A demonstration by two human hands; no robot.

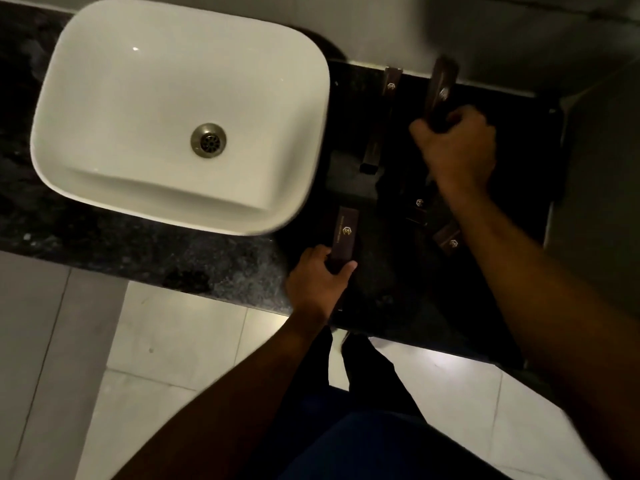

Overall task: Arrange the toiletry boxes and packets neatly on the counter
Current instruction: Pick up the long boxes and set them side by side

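On the dark counter (502, 188) right of the basin, my right hand (457, 147) grips the near end of a long brown toiletry box (440, 86) that points toward the wall. My left hand (320, 284) holds the near end of another brown box with a gold logo (344, 233) by the basin's corner. A third brown box (391, 83) stands at the back by the wall. Two small brown packets (420, 206) (450, 240) lie partly under my right forearm. A dark box (370, 154) lies between basin and right hand.
A white rectangular basin (173, 98) with a metal drain (208, 140) fills the counter's left part. The grey wall (381, 36) runs behind. The counter's front edge (207, 271) drops to a pale tiled floor (156, 358). A grey surface (602, 168) bounds the right side.
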